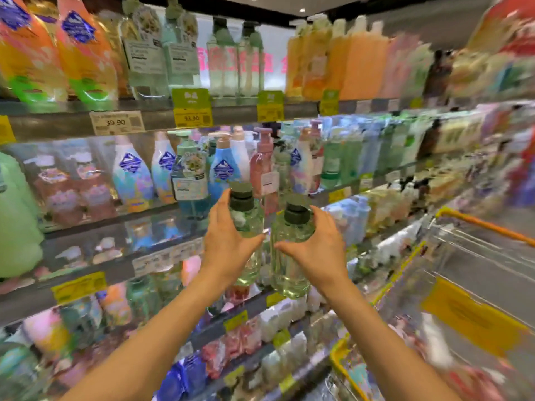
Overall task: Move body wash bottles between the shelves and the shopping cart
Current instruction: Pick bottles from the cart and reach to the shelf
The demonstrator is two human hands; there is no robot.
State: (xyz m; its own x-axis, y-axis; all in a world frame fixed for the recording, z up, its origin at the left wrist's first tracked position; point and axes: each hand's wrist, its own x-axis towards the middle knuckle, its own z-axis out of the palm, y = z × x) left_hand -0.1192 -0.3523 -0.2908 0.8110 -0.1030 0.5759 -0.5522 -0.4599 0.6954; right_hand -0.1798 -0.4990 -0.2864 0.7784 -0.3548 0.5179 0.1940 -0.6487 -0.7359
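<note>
Your two arms reach out in front of you. Your left hand [228,241] holds a clear green bottle [247,227] with a dark round cap, your fingers and thumb curled round its side. Your right hand [317,250] holds a second green bottle [289,256] the same way, with its own dark cap on top. The two bottles stand upright, just beside each other, up in the air in front of the middle shelves. To your right is the shopping cart [477,256], with an orange handle and yellow edges. Behind the bottles, the shelf [86,218] holds blue and pink pump bottles near its front edge. Higher up, the top shelf [162,117] carries orange bottles, more green bottles and price tags along its front edge.
</note>
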